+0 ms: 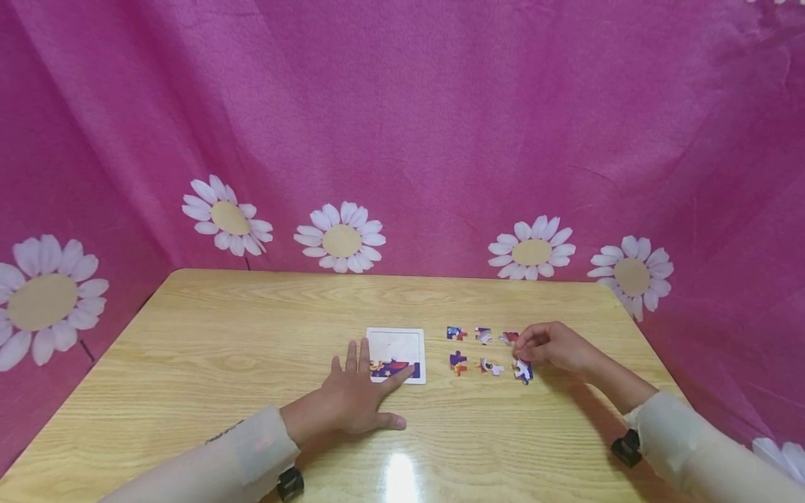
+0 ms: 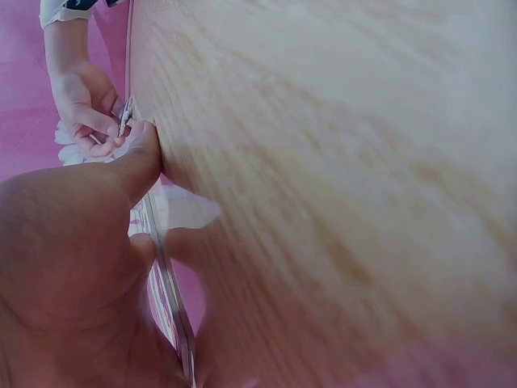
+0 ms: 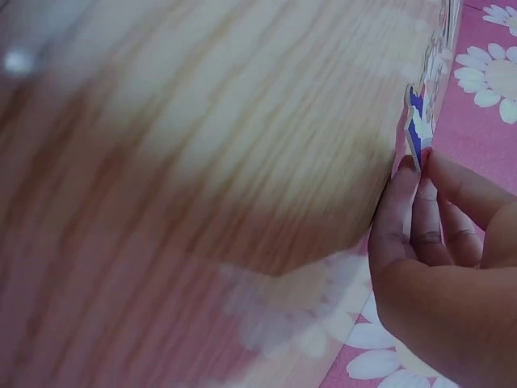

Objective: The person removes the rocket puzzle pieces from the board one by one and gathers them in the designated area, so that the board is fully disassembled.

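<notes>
A square white-bordered puzzle tray (image 1: 422, 349) lies on the table with a row of dark blue, starry pieces (image 1: 388, 373) along its near side. My left hand (image 1: 357, 395) rests over the tray's near left corner with fingers spread, the index finger lying across that row. At the right, my right hand (image 1: 553, 346) pinches a purple-and-white puzzle piece (image 3: 417, 129) between thumb and fingertips. In the head view this piece (image 1: 523, 370) shows just below the fingertips. Beside the fingers is a red-and-purple piece (image 1: 509, 338), partly covered by the hand.
Between tray and right hand lie loose puzzle pieces: a blue-and-red one (image 1: 455, 333), a purple-and-white one (image 1: 483, 335), an orange-and-blue one (image 1: 458, 363) and one with an eye (image 1: 490, 367). A pink flowered cloth (image 1: 402, 140) hangs behind the wooden table (image 1: 251, 314).
</notes>
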Available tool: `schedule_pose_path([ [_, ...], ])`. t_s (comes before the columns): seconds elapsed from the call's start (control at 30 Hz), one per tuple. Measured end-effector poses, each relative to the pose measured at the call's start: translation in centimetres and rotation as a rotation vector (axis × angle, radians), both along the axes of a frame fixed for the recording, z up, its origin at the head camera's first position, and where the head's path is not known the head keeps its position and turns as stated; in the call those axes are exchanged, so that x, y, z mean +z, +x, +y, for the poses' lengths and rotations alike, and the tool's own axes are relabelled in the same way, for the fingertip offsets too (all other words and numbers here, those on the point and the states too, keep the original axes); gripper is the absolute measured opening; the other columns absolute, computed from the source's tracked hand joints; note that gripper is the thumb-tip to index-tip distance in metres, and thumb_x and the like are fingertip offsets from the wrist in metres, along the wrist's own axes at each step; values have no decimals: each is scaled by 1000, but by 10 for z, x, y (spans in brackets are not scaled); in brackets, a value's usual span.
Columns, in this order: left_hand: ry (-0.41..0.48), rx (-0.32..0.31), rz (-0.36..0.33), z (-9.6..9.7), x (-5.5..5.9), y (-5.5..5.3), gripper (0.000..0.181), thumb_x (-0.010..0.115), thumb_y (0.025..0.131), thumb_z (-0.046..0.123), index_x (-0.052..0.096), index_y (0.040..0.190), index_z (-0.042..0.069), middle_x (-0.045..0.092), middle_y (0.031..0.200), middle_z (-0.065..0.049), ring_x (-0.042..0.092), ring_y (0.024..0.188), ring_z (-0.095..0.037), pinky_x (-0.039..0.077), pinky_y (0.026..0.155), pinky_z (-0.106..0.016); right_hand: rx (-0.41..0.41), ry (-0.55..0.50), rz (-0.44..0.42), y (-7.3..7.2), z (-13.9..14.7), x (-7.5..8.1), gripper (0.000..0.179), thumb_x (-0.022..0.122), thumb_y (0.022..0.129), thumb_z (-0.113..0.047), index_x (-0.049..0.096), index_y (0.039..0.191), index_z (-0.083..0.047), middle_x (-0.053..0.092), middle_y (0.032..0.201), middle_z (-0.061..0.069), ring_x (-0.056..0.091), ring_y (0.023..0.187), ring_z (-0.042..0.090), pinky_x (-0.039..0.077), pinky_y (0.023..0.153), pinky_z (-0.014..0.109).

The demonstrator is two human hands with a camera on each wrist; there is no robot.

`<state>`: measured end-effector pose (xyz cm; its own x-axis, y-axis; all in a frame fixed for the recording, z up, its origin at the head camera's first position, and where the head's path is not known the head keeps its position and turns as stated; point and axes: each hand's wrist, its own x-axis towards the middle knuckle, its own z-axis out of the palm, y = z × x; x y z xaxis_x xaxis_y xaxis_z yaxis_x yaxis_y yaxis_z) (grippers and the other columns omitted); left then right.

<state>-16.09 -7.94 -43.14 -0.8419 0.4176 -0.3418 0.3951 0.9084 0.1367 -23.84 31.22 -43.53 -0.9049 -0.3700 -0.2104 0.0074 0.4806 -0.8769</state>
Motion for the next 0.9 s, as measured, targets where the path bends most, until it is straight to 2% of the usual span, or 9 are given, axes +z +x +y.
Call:
schedule_pose_path([
  [0.33,7,-3,2,-1,-1,0,85,49,86,84,18,160,55,-1,166,-37,1,152,-58,17,116,-75,-14,10,11,4,-5,3,19,70,94,3,66,107,16,75,96,14,65,82,9,56,71,25],
  [0.9,5,-8,17,-1,-5,-1,85,47,86,85,18,160,55,-1,166,-38,1,152,-58,17,117,-74,-16,-5,-1,3,-1,1,18,69,95,3,66,108,16,75,100,14,67,86,12,59,78,27],
])
